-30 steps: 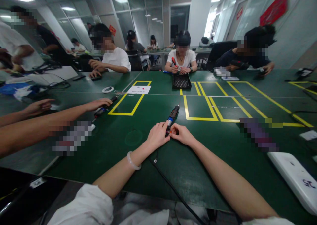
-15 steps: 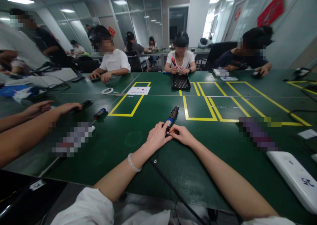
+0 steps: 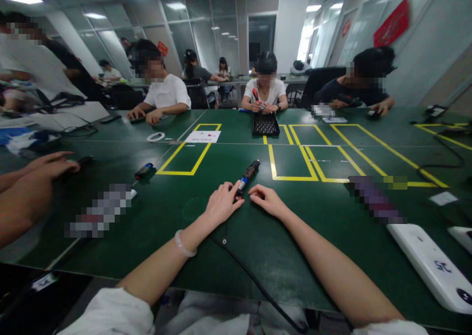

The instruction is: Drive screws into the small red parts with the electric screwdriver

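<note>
An electric screwdriver, black with a blue band, lies on the green table pointing away from me. My left hand rests beside its near end, fingertips closed on the tip. My right hand lies just right of that end, a small gap away, its fingers curled into a pinch; whether they hold anything is hidden. A black cable runs from between my hands to the table's near edge. A pale bangle sits on my left wrist.
Yellow tape rectangles mark the table beyond the tool. A black tray, a white paper and a tape roll lie farther off. A small blue-black tool and another person's hands are left. White devices lie right.
My right hand has let go of the screwdriver's near end and moved slightly right. The person at left has drawn their arm back from the small blue-black tool. My view shifted a little.
</note>
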Demonstrator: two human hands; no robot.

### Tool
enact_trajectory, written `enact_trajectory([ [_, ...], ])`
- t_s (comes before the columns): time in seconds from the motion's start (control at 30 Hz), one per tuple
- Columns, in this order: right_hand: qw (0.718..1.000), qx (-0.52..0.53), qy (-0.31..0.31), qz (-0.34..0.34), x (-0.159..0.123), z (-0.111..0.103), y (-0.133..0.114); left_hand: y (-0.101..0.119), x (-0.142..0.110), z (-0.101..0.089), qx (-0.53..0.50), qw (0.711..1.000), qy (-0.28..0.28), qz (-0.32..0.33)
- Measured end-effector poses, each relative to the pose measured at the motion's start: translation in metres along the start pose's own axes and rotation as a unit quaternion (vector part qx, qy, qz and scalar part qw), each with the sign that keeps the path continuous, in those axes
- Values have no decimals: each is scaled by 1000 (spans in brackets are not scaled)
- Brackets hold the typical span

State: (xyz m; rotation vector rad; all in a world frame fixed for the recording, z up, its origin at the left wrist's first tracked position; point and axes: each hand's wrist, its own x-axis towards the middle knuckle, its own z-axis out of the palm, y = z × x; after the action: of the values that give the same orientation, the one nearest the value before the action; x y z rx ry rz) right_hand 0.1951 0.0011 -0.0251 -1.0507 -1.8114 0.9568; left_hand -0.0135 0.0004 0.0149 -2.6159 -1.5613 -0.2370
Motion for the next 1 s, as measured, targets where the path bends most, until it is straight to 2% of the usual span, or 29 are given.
enact_trajectory([
  [0.17,1000,4,5,7,-1,0,1,-37,-13,-3,40,999,-2,-37],
  [0.63,1000,-11,2,18,1,1,4,-190,-43,-4,128,977,-9,-172],
  [0.8,1000,-15,1,22,0,1,2,-225,-49,-1,150,968,5,-202],
  [1.0,1000,-23,-3,16,0,1,3,-250,-48,0,155,960,21,-231],
])
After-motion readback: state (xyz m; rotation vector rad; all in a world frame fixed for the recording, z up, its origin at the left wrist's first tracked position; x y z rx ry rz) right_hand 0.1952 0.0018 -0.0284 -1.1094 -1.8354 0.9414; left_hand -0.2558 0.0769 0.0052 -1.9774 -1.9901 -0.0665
